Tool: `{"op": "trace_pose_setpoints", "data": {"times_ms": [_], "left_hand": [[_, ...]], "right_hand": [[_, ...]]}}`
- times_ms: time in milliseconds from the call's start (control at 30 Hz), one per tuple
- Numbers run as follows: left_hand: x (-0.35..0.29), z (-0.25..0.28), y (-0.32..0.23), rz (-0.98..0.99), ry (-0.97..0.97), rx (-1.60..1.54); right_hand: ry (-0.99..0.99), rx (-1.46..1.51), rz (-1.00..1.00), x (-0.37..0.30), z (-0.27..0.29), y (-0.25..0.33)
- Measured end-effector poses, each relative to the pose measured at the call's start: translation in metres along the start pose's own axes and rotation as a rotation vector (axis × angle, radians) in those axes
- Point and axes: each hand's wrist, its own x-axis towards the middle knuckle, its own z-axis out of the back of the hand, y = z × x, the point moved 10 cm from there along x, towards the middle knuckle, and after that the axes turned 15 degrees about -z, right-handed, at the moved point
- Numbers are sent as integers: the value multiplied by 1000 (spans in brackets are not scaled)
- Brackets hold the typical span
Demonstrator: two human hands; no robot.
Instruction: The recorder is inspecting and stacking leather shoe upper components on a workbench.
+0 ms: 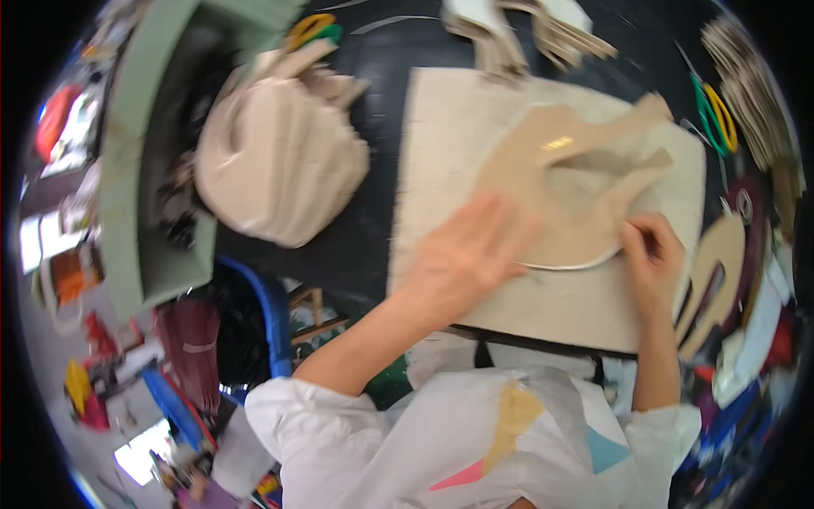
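Observation:
A flat beige cut piece (517, 170), with a large opening and two arms at its upper right, lies on a cream work board (432, 119). It looks like leather or fabric, but motion blur hides which. A thin white strip (577, 266) follows its curved near edge. My left hand (471, 254) rests open on the piece's lower left, fingers spread and blurred. At the right end of the strip, the fingers of my right hand (655, 254) are curled closed, with the strip running into them.
A stack of beige pieces (284, 157) stands left on the black table (377, 237). More stacked pieces (530, 34) sit at the far edge. Green-and-yellow scissors (716, 114) lie right, near another beige piece (712, 280). A green machine arm (127, 170) rises at left.

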Motion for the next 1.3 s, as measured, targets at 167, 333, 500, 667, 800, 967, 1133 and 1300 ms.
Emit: {"op": "trace_pose_setpoints", "data": {"times_ms": [167, 333, 500, 667, 800, 967, 1133, 1300], "left_hand": [[-40, 119, 40, 155, -376, 403], [-205, 185, 141, 830, -1215, 36], [-210, 178, 118, 965, -872, 710], [8, 131, 142, 472, -709, 256], [145, 56, 216, 247, -496, 379], [125, -29, 359, 543, -177, 223], [156, -4, 268, 408, -333, 473], [138, 55, 223, 166, -809, 180]], "right_hand": [[22, 168, -70, -1, 9, -18], [1, 104, -37, -1, 9, -18], [-25, 36, -3, -1, 8, -9], [-76, -161, 136, -1, 3, 28], [-129, -200, 359, -14, 34, 44], [-746, -415, 126, -20, 179, -16], [-863, -939, -153, -32, 245, -101], [-901, -1104, -86, -31, 221, -88]]}}
